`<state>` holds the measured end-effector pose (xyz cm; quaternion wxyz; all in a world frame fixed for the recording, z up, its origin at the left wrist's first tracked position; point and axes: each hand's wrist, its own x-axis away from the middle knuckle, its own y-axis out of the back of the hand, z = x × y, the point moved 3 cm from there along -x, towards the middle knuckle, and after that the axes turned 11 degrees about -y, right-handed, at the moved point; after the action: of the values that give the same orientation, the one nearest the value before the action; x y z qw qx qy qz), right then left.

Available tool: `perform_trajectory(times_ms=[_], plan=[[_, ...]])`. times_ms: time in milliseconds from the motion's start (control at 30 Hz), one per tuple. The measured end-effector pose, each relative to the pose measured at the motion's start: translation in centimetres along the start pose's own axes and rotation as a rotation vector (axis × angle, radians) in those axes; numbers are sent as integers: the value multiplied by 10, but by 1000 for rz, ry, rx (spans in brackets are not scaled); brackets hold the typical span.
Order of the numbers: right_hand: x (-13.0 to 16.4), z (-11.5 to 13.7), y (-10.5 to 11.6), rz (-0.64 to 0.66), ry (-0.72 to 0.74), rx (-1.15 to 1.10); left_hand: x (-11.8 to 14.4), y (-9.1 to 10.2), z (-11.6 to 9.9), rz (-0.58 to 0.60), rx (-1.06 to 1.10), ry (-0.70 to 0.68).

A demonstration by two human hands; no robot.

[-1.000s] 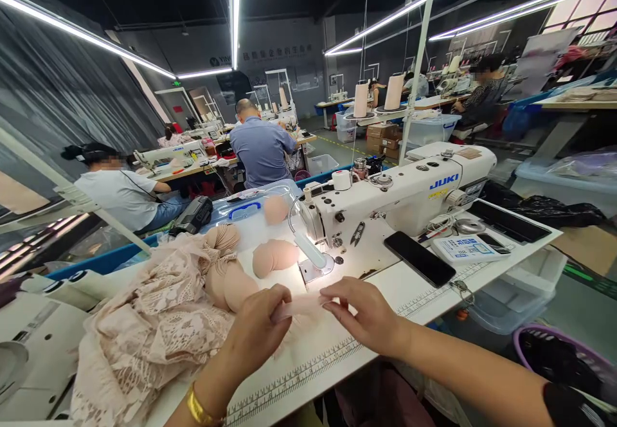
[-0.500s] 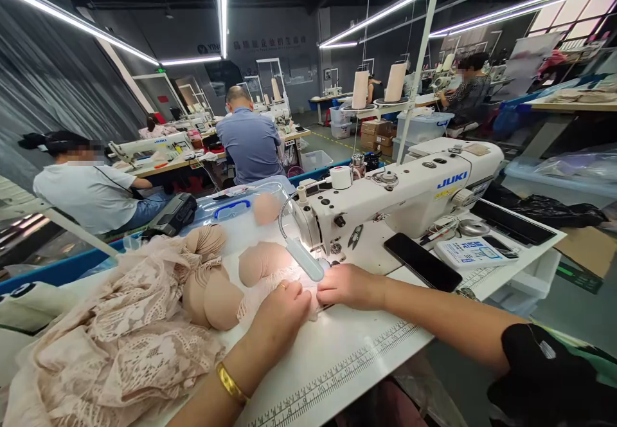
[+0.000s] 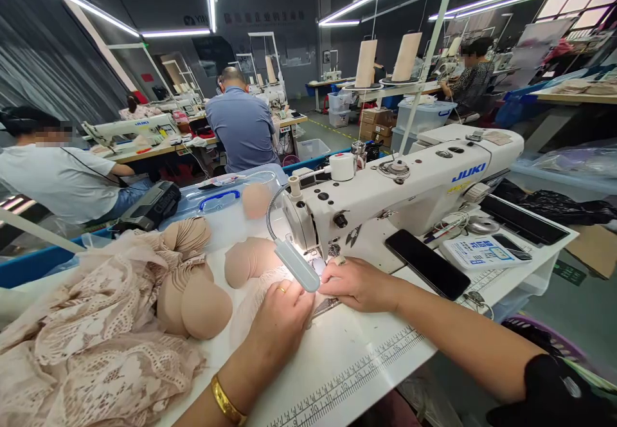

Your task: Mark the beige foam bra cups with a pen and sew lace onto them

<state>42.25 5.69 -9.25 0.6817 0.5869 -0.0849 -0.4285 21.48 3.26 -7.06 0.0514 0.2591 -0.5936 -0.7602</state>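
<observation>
The fingers of the left hand (image 3: 284, 316) and right hand (image 3: 362, 283) are curled nearly closed and seem to grip 1 pale lace piece (image 3: 266, 279) between them, by the needle end of the sewing machine (image 3: 380, 192). The lamp head (image 3: 297, 266) hides part of it. This piece looks underway; how much is worked cannot be told. Leftward on the bench (image 3: 347, 375) lie stacked beige cups (image 3: 243, 265), then heaped lace (image 3: 91, 324), whether finished or waiting is unclear.
</observation>
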Motion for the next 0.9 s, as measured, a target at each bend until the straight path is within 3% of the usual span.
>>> perform_trajectory(times_ms=[333, 533, 900], plan=[[1, -1, -2, -18, -16, 9, -2, -15, -3, -73, -21, -29], [-1, -1, -2, 3, -20, 10, -6, -14, -2, -18, 37, 17], [-1, 2, -3, 26, -41, -4, -4, -11, 2, -32, 109, 14]])
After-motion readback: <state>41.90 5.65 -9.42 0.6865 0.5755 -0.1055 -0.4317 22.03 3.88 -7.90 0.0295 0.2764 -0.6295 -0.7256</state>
